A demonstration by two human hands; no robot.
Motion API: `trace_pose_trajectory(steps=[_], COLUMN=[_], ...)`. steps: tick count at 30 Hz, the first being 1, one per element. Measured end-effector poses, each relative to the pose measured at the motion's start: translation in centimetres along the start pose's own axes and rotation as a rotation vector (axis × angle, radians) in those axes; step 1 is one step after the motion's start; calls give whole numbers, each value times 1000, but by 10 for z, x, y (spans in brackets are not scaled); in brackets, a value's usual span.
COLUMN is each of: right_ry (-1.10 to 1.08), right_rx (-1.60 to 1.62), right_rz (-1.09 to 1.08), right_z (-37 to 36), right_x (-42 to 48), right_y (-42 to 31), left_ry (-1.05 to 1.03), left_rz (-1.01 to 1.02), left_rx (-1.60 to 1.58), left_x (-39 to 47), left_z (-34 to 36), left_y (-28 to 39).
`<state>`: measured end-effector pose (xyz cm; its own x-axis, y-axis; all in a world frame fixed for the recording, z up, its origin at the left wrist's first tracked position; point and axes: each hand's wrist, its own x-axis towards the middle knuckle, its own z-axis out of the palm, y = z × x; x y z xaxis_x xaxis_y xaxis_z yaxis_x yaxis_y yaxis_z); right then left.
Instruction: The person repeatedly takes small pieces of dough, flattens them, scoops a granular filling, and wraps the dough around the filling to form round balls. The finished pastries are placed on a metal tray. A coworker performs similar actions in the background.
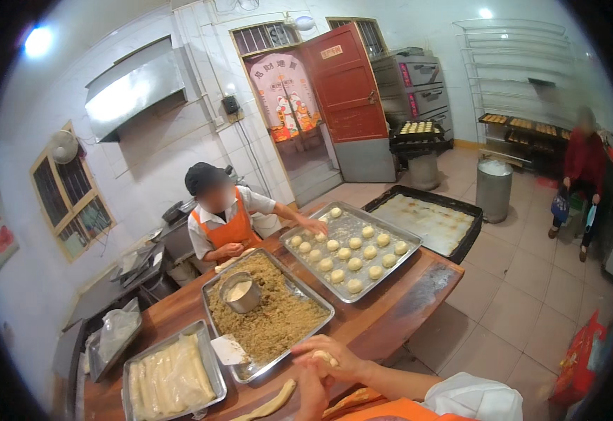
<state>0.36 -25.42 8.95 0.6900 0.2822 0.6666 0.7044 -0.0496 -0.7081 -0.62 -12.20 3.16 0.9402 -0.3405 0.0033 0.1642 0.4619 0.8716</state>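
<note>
A small piece of dough (326, 359) sits between my hands at the front edge of the wooden table. My right hand (340, 363) curls around it from the far side, and my left hand (313, 392) presses against it from nearer my body. Fingers partly cover the dough, so its full shape is hidden. Left of my left hand, a long dough strip (269, 404) lies on the wood. Just beyond my hands is a metal tray (285, 351) of crumbly brown filling (280, 310), with a white scraper (228, 349) at its near corner.
A metal bowl (240, 302) stands in the filling. Dough logs under plastic fill a tray (221, 390) at left. Across the table (391, 310), a co-worker's hand (314, 225) touches dough balls on another tray (351, 297). Another person (583, 158) is at far right.
</note>
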Motion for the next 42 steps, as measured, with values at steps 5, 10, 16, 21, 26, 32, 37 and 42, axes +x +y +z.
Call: trace_pose_trajectory(steps=[5, 10, 16, 21, 26, 32, 37, 42], right_ry=[-102, 21, 58, -78, 36, 100, -61, 3], right_rx=[67, 131, 143, 246, 319, 43, 409, 180], right_rz=[-20, 72, -20, 155, 204, -24, 231, 15], right_z=[19, 22, 12, 4, -2, 2, -1, 0], right_x=[6, 0, -1, -8, -22, -9, -17, -9], right_y=[6, 7, 0, 4, 3, -13, 8, 11], left_ry=[230, 158, 108, 33, 88, -50, 127, -138], left_rz=[-69, -19, 77, 49, -4, 65, -122, -52], left_rx=[-67, 34, 140, 199, 134, 259, 122, 182], left_x=[-20, -19, -15, -11, -12, -9, -13, -3], left_z=[12, 15, 21, 15, 47, 8, 35, -1], left_y=[25, 26, 24, 17, 23, 3, 23, 10])
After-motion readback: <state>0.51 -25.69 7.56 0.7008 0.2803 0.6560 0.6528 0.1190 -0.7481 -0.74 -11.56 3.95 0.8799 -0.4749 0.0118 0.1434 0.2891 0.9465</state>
